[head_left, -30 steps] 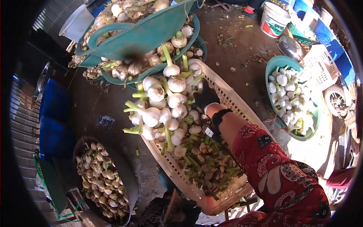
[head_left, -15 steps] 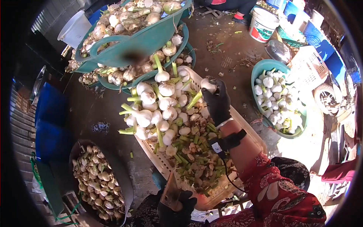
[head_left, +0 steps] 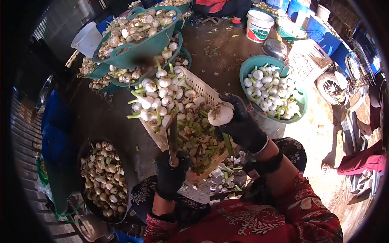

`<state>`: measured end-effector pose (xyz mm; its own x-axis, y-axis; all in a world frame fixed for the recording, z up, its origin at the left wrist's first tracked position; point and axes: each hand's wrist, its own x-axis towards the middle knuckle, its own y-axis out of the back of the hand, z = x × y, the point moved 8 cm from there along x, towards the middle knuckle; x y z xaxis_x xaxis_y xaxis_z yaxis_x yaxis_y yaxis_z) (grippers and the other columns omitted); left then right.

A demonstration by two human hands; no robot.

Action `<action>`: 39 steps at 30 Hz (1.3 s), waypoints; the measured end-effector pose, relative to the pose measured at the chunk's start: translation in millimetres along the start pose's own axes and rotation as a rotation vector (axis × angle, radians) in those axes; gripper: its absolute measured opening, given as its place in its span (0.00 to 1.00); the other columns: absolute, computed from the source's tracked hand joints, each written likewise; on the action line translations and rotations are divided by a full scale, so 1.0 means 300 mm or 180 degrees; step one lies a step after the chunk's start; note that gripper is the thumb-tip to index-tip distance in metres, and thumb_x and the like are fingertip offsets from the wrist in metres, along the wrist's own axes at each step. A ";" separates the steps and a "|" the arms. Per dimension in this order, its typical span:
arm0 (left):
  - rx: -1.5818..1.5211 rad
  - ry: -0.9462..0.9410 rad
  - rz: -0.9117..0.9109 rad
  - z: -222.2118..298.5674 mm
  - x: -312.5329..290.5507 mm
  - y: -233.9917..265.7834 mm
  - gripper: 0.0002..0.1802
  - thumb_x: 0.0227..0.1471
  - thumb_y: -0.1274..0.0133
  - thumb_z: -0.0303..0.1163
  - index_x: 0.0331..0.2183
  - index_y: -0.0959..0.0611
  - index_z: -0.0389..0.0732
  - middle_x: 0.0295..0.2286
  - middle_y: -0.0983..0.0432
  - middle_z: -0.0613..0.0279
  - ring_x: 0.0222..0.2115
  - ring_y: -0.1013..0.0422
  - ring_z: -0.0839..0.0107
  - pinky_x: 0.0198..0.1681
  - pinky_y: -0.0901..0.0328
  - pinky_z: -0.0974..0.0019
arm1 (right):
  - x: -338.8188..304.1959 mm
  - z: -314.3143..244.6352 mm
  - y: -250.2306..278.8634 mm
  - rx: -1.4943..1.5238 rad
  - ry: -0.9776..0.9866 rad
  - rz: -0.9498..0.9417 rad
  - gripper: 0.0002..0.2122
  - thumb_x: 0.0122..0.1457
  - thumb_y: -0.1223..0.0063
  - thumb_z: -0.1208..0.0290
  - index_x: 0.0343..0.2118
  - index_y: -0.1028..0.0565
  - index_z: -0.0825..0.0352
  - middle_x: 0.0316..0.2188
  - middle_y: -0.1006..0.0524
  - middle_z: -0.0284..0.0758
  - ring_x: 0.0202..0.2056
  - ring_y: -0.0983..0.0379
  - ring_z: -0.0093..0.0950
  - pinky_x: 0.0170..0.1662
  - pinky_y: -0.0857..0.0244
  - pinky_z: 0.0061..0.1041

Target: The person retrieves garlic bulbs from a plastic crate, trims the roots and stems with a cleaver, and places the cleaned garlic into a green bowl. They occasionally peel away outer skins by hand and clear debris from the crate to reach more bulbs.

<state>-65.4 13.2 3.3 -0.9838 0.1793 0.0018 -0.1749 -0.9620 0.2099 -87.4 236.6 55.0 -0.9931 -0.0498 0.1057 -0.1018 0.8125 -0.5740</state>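
Note:
My right hand [head_left: 243,125], in a dark glove, is closed round a large garlic bulb [head_left: 221,116]. Its thick green stem [head_left: 228,144] points down toward me. To the left, my gloved left hand [head_left: 173,172] grips a knife [head_left: 172,135] with its broad blade upright. The blade stands apart from the bulb, over the near left part of a pale plastic crate [head_left: 201,87]. White garlic bulbs with short green stems [head_left: 156,97] are heaped in the crate's far left part. Cut stems and peelings [head_left: 192,141] fill its nearer part.
On the right stands a green tub [head_left: 245,75] of clean white bulbs. Brownish bulbs [head_left: 103,180] fill a dark tub at lower left. Stacked green tubs [head_left: 156,40] of untrimmed garlic rise at far left. A white bucket [head_left: 259,26] and another person [head_left: 221,8] are farther back.
My left hand has lifted the knife from near my lap to the crate's edge. The right hand has drawn a bulb nearer, with its stem now downward. The view has shifted.

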 end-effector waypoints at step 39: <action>0.2227 -0.0910 0.0015 -0.054 -0.117 -0.006 0.10 0.37 0.45 0.29 0.27 0.24 0.36 0.25 0.29 0.50 0.26 0.30 0.52 0.30 0.35 0.55 | -0.308 -0.035 -0.134 -0.3285 0.0503 -0.0828 0.32 0.30 0.30 0.60 0.40 0.31 0.67 0.34 0.26 0.37 0.37 0.28 0.31 0.42 0.35 0.28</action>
<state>-31.3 5.2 -12.8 -0.9192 0.3138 0.2377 -0.0112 -0.6245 0.7809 8.9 214.7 76.8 -0.9218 -0.2764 0.2719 -0.1380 0.8893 0.4361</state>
